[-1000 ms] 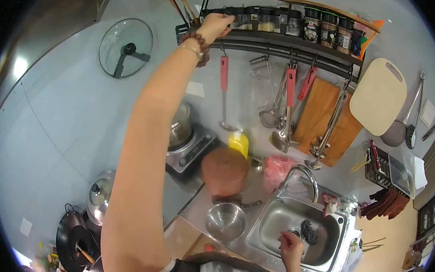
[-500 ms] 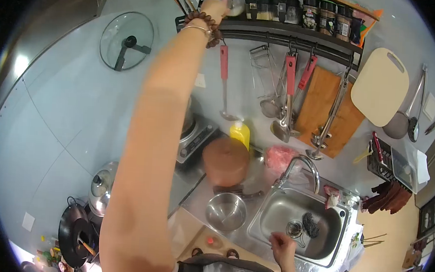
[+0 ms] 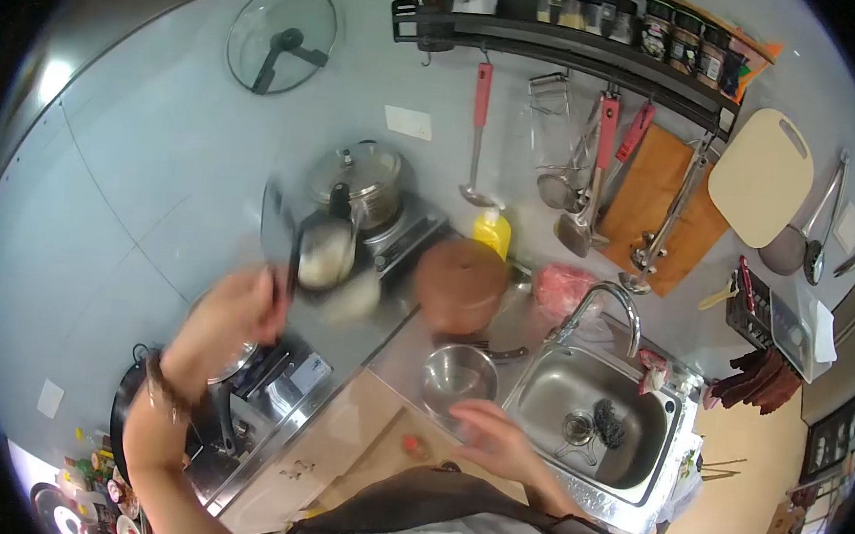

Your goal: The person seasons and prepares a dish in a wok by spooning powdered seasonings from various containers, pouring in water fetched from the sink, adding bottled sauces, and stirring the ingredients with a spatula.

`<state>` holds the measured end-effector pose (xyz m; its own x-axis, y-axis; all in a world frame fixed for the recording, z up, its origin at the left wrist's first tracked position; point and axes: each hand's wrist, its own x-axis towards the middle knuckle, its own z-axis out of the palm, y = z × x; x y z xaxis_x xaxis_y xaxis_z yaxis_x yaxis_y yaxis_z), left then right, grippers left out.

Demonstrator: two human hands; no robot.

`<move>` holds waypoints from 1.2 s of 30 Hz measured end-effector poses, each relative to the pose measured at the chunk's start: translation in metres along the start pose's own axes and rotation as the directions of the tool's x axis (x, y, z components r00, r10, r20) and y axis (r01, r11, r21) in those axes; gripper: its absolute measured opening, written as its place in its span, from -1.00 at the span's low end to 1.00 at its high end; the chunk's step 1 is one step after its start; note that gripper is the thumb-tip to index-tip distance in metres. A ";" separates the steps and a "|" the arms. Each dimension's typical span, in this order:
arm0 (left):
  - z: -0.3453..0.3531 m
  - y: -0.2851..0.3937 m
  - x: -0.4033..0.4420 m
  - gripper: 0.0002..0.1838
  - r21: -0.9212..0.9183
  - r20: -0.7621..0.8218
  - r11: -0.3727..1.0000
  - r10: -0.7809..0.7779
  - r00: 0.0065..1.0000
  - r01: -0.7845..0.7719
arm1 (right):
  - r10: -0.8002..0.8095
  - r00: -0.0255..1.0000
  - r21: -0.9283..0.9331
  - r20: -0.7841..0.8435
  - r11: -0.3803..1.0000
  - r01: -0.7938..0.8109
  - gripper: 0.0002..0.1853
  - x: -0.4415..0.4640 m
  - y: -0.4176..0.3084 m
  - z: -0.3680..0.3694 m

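My left hand (image 3: 233, 319), blurred by motion, grips a clear container (image 3: 327, 253) with a dark lid and pale contents. The lid seems to stand up on its left side, though blur hides the details. The container is in front of the lidded glass pot (image 3: 356, 179) on the cooktop (image 3: 405, 236). My right hand (image 3: 495, 442) is held over the counter edge, fingers apart and empty, just below the steel bowl (image 3: 460, 375). A brown round lidded pot (image 3: 462, 285) stands behind the bowl.
Spice jars (image 3: 655, 31) line the black wall shelf (image 3: 558, 50), with ladles (image 3: 607, 131) hanging below. The sink (image 3: 547, 397) and its faucet (image 3: 630, 314) are at the right. A yellow bottle (image 3: 491, 234) and a pink bag (image 3: 563, 290) stand by the wall. A wok (image 3: 125, 405) is lower left.
My left hand has come down from the shelf with the container, which has left its place there. My right hand has moved left, away from the sink, and its fingers have spread.
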<state>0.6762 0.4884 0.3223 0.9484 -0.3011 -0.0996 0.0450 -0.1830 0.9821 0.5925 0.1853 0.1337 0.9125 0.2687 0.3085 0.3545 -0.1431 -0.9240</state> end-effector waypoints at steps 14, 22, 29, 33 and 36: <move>-0.116 -0.154 -0.330 -0.85 0.379 -0.474 0.914 0.055 0.879 0.147 | -0.471 0.812 0.218 0.345 0.881 0.419 -0.83 0.076 -0.117 0.347; -0.161 -0.196 -0.457 -0.87 0.238 -0.762 0.934 0.009 0.647 0.267 | -0.882 0.245 0.211 0.403 0.350 0.913 -0.69 0.063 -0.155 0.489; -0.190 -0.215 -0.474 -0.92 0.244 -0.829 0.888 -0.017 0.559 0.389 | -0.703 0.375 0.285 0.604 0.630 0.722 -0.90 0.044 -0.141 0.555; -0.208 -0.231 -0.473 -0.90 0.242 -0.827 0.854 -0.067 0.559 0.460 | -0.096 0.630 0.128 0.770 0.992 -0.004 -0.90 0.053 -0.135 0.581; -0.223 -0.250 -0.470 -0.90 0.281 -0.842 0.858 0.006 0.539 0.429 | 0.025 0.634 0.125 0.773 0.974 -0.191 -0.87 0.062 -0.129 0.597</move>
<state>0.2889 0.8841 0.1596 0.7761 0.6246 0.0871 0.3574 -0.5494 0.7553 0.4817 0.7890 0.1375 0.4299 0.9029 -0.0021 0.1453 -0.0715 -0.9868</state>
